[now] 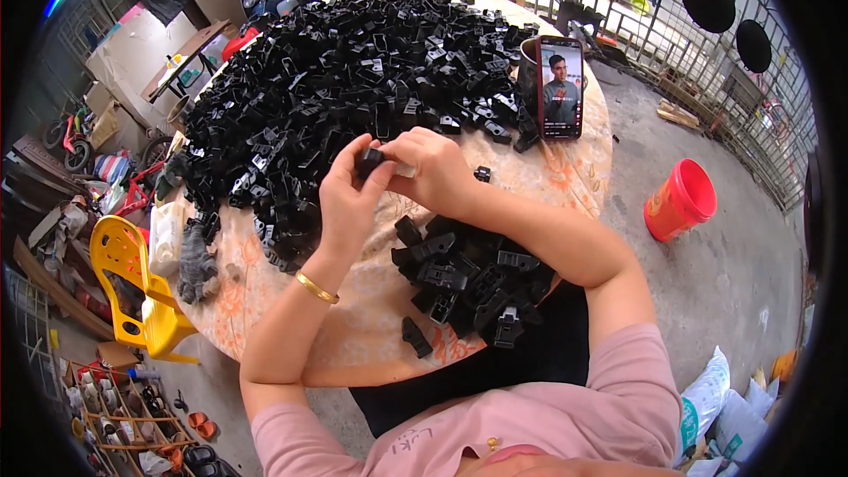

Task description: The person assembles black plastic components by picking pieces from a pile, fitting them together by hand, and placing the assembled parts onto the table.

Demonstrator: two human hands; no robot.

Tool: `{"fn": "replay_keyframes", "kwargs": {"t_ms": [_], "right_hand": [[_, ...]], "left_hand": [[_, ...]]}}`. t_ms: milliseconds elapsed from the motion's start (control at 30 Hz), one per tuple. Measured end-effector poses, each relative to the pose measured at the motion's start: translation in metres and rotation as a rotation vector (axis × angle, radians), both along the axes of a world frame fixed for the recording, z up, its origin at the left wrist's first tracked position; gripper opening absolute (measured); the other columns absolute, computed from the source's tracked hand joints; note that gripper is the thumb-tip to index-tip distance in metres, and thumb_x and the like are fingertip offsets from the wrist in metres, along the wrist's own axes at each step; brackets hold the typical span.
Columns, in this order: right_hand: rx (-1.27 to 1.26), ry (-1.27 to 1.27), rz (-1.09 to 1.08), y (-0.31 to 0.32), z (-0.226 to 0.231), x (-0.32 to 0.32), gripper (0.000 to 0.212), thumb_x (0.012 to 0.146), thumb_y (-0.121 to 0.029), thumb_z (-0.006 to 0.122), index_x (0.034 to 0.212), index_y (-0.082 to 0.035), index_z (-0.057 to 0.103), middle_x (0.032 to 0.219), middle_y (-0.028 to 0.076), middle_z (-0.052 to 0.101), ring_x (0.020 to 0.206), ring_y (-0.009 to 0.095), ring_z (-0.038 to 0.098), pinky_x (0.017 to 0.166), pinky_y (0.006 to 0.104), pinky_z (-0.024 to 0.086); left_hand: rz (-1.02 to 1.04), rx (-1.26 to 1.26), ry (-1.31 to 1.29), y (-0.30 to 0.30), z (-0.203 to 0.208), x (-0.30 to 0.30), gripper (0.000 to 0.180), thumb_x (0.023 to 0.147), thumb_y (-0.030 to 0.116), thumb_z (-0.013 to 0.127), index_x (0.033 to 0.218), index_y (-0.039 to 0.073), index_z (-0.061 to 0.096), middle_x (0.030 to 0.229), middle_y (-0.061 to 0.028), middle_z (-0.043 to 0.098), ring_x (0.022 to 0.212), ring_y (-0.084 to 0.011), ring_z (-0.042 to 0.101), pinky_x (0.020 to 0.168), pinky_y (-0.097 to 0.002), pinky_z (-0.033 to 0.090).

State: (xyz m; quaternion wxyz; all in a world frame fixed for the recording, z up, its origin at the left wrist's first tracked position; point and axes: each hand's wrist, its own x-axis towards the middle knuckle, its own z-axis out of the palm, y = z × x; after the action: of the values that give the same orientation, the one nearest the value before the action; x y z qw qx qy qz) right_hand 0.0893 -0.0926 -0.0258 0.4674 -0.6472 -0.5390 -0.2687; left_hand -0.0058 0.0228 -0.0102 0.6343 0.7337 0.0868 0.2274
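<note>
Over the middle of the round table, my two hands meet at a small black plastic part (369, 161). My left hand (346, 190) pinches this part between thumb and fingers. Close against it, my right hand (435, 168) has its fingers pressed together; something small and whitish shows beneath them, too little to name. Beyond my hands spreads a large heap of black plastic parts (353, 71). A smaller pile of similar black parts (477, 278) lies nearer me, by my right forearm. One loose black part (415, 337) rests near the table's front edge.
A phone (560, 88) stands upright against a cup-like container on the patterned tablecloth (574, 168). Grey gloves (196, 261) lie at the table's left edge, near a yellow chair (146, 291). On the floor at right is a red bucket (680, 200).
</note>
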Motion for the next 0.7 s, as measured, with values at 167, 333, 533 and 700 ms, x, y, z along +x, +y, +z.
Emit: {"fn": "replay_keyframes", "kwargs": {"t_ms": [167, 333, 533, 700], "right_hand": [[-0.087, 0.075, -0.009, -0.002, 0.0, -0.001, 0.028, 0.063, -0.021, 0.075, 0.083, -0.006, 0.064, 0.072, 0.006, 0.063, 0.067, 0.023, 0.059, 0.06, 0.033, 0.048], [0.037, 0.467, 0.214, -0.008, 0.014, 0.018, 0.017, 0.072, -0.017, 0.073, 0.081, -0.003, 0.067, 0.073, 0.007, 0.064, 0.067, 0.014, 0.061, 0.059, 0.0246, 0.047], [-0.093, 0.172, -0.095, -0.022, 0.007, 0.073, 0.031, 0.077, -0.001, 0.056, 0.108, -0.006, 0.059, 0.106, 0.01, 0.06, 0.089, 0.021, 0.057, 0.078, 0.0301, 0.046], [-0.405, -0.148, -0.147, -0.011, -0.008, 0.069, 0.041, 0.072, -0.004, 0.061, 0.113, -0.011, 0.055, 0.116, 0.009, 0.053, 0.101, 0.028, 0.05, 0.087, 0.0353, 0.044]], "left_hand": [[0.074, 0.597, -0.184, -0.001, 0.002, -0.001, 0.033, 0.082, 0.007, 0.062, 0.111, -0.004, 0.05, 0.093, -0.0132, 0.064, 0.08, -0.0159, 0.062, 0.068, -0.0262, 0.05], [0.08, 0.371, -0.276, 0.011, 0.005, 0.002, 0.018, 0.087, 0.004, 0.052, 0.103, -0.003, 0.051, 0.076, -0.0116, 0.064, 0.065, -0.0146, 0.064, 0.057, -0.0241, 0.049], [-0.451, 0.732, 0.093, -0.006, 0.021, -0.017, 0.027, 0.082, 0.007, 0.059, 0.108, 0.003, 0.055, 0.089, -0.0118, 0.06, 0.074, -0.0193, 0.058, 0.069, -0.0288, 0.047], [-0.629, 0.98, -0.015, -0.02, 0.012, -0.032, 0.044, 0.083, 0.032, 0.059, 0.116, 0.004, 0.052, 0.101, -0.0135, 0.057, 0.096, -0.0285, 0.048, 0.088, -0.0372, 0.038]]}}
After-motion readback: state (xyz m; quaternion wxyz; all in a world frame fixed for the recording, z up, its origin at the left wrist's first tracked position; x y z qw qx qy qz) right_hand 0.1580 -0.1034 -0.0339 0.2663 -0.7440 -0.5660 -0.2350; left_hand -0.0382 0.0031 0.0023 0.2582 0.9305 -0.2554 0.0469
